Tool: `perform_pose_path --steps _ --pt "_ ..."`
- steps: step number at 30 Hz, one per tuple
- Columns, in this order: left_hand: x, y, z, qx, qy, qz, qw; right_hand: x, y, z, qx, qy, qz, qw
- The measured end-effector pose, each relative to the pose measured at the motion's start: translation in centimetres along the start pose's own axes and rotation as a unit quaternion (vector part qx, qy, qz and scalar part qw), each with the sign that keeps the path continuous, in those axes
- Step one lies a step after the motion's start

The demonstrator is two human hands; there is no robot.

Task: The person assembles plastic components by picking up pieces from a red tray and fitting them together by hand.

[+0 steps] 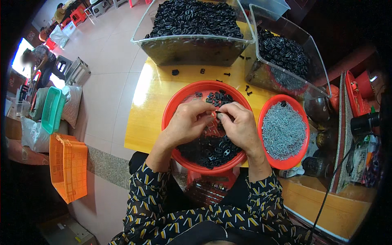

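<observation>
Over a round red basin (178, 97), my two hands meet with fingertips nearly touching. My left hand (185, 122) is closed in a pinch; what its fingers hold is too small to make out. In my right hand (240, 125), thumb and forefinger grip a small black plastic piece (218, 113). Beneath them, oval black plastic parts with holes (216, 153) fill the near side of the basin. A smaller pile of black parts (219, 98) sits at its far side. Right of the basin, a red dish (263, 112) is heaped with small silvery screws (283, 130).
Two clear plastic bins (192, 53) (286, 83) full of black parts stand at the yellow table's (141, 122) far side. Loose black pieces (227, 74) lie before them. An orange crate (67, 167) and a green basket (52, 109) are at left, with another person (43, 59) beyond.
</observation>
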State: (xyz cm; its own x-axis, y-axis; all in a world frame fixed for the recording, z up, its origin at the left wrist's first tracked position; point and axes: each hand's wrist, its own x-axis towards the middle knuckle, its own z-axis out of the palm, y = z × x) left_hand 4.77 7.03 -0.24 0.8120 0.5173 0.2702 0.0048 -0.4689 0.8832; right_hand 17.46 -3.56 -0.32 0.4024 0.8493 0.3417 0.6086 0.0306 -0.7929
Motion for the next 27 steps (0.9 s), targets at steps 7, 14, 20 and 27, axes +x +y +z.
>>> perform_pose_path --steps 7,14,20,27 --pt "0.1 -0.3 -0.6 -0.032 -0.006 -0.075 0.997 -0.1 -0.5 0.3 0.005 0.006 -0.011 1.0" --pt "0.2 -2.0 -1.9 0.208 0.076 0.057 0.973 -0.3 0.2 0.2 0.021 0.038 0.037 0.998" --pt "0.6 -1.7 -0.3 0.284 0.017 0.081 0.955 -0.5 0.3 0.2 0.023 0.045 0.074 0.996" --pt "0.4 -2.0 0.0 0.345 -0.014 0.046 0.938 -0.5 0.5 0.5 0.018 0.055 0.045 0.997"
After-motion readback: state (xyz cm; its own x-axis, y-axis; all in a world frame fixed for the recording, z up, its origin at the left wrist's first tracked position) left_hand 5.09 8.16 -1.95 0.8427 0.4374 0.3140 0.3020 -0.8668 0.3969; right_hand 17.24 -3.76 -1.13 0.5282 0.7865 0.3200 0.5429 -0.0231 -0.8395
